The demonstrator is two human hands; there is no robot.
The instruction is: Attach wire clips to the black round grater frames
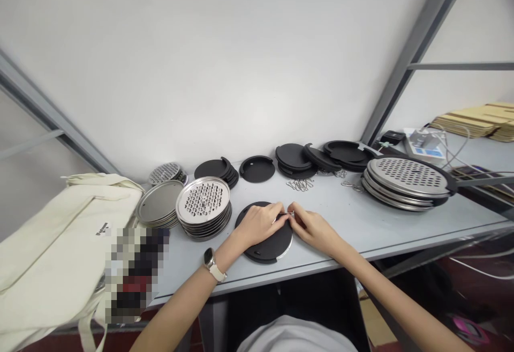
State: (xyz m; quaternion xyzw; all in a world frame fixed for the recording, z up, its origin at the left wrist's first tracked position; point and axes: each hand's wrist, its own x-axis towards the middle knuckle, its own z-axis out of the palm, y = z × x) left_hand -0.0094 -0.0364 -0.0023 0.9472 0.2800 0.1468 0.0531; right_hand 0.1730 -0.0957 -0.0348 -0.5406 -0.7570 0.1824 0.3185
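Black disc [265, 247] lies near the front edge of a pale grey worktop [341, 210], set against a white wall [257, 62]. A cream bag [68, 239], contents hidden, lies at the left end. Perforated metal plates top a right-hand stack [407, 176] and a smaller left-hand stack [203, 200]; a shallow black dish [257, 171] sits behind. At the disc's far right rim, the right hand's [315, 231] grip pinches a small metal piece [291, 213]; whether the left hand's [259, 224] fingertips, beside it, grip it too cannot be told.
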